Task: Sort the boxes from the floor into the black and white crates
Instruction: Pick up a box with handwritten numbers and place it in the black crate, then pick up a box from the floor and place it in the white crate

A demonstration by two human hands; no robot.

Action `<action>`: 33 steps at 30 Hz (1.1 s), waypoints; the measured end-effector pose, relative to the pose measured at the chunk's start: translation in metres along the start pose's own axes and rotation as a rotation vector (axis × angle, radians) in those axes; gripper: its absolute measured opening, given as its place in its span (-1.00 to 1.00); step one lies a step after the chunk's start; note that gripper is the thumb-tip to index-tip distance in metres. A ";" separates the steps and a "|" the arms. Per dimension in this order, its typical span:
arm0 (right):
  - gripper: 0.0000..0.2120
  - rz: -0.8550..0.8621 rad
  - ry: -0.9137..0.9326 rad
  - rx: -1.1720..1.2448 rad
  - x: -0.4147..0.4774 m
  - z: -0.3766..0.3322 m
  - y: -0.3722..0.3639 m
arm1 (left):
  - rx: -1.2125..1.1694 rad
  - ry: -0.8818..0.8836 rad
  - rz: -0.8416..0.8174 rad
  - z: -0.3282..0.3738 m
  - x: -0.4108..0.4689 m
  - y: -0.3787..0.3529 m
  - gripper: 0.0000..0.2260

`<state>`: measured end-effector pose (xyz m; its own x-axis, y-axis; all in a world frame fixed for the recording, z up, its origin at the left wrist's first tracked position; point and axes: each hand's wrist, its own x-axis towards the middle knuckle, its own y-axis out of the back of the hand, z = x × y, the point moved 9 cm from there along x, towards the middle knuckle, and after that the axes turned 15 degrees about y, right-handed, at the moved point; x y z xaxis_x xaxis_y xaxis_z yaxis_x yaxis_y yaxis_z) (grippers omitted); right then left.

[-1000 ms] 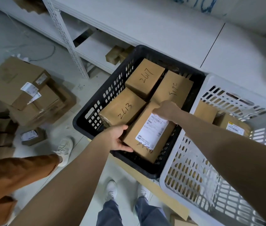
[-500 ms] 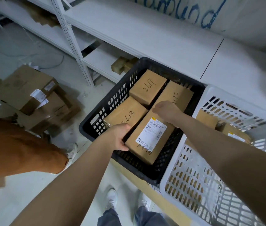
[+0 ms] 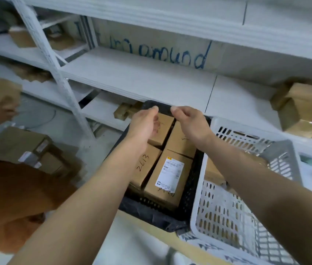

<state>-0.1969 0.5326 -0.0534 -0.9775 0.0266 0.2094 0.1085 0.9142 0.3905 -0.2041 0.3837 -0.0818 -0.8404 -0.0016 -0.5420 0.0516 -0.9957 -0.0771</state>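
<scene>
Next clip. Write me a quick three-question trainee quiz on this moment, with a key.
1. True or false: the left hand and the right hand each grip a box.
2. How many brown cardboard boxes show inside the black perforated plastic crate? A two; B four; C seven.
3. Fill in: the brown cardboard box with the white printed label lies in the ____ crate.
Key: 1 false; 2 B; 3 black.
</scene>
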 end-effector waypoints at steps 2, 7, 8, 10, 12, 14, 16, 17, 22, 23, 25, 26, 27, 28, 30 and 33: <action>-0.71 0.123 0.013 -0.003 -0.012 -0.015 0.020 | 0.032 -0.081 -0.073 0.017 -0.015 -0.016 -0.89; -0.69 0.424 -0.020 -0.085 -0.069 -0.044 0.061 | 0.204 -0.221 -0.362 0.031 -0.065 -0.054 -0.83; -0.69 0.487 -0.042 -0.095 -0.087 -0.048 0.067 | 0.231 -0.242 -0.421 0.030 -0.076 -0.059 -0.84; -0.67 0.609 -0.081 -0.112 -0.128 -0.056 0.077 | 0.280 -0.259 -0.534 0.022 -0.101 -0.071 -0.84; -0.65 0.709 -0.123 -0.142 -0.173 -0.062 0.087 | 0.345 -0.256 -0.654 0.007 -0.128 -0.088 -0.84; -0.66 0.812 -0.182 -0.164 -0.224 -0.069 0.098 | 0.398 -0.228 -0.769 -0.015 -0.159 -0.107 -0.83; -0.71 0.918 -0.230 -0.207 -0.277 -0.079 0.112 | 0.444 -0.218 -0.890 -0.039 -0.195 -0.127 -0.80; -0.74 0.972 -0.251 -0.241 -0.303 -0.084 0.119 | 0.468 -0.223 -0.946 -0.051 -0.214 -0.136 -0.79; -0.74 1.160 -0.348 -0.350 -0.425 -0.109 0.139 | 0.556 -0.192 -1.162 -0.116 -0.302 -0.160 -0.76; -0.78 1.186 -0.367 -0.364 -0.448 -0.113 0.139 | 0.569 -0.179 -1.190 -0.129 -0.318 -0.162 -0.77; -0.83 1.248 -0.401 -0.373 -0.496 -0.119 0.138 | 0.572 -0.132 -1.255 -0.158 -0.351 -0.167 -0.81; -0.82 1.278 -0.421 -0.378 -0.521 -0.122 0.136 | 0.578 -0.121 -1.285 -0.172 -0.369 -0.169 -0.81; -0.80 1.302 -0.444 -0.388 -0.545 -0.125 0.134 | 0.596 -0.122 -1.311 -0.186 -0.386 -0.171 -0.79; -0.77 1.323 -0.466 -0.398 -0.570 -0.129 0.131 | 0.621 -0.125 -1.333 -0.202 -0.404 -0.171 -0.76; -0.75 1.357 -0.509 -0.396 -0.621 -0.135 0.126 | 0.670 -0.093 -1.366 -0.237 -0.441 -0.169 -0.73; -0.74 1.401 -0.551 -0.377 -0.688 -0.142 0.118 | 0.727 -0.025 -1.405 -0.287 -0.491 -0.164 -0.74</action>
<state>0.5144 0.5648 -0.0243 0.0065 0.9611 0.2760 0.9160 -0.1164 0.3839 0.3552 0.5749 -0.0429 -0.0019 0.9281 -0.3724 -0.9962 -0.0343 -0.0803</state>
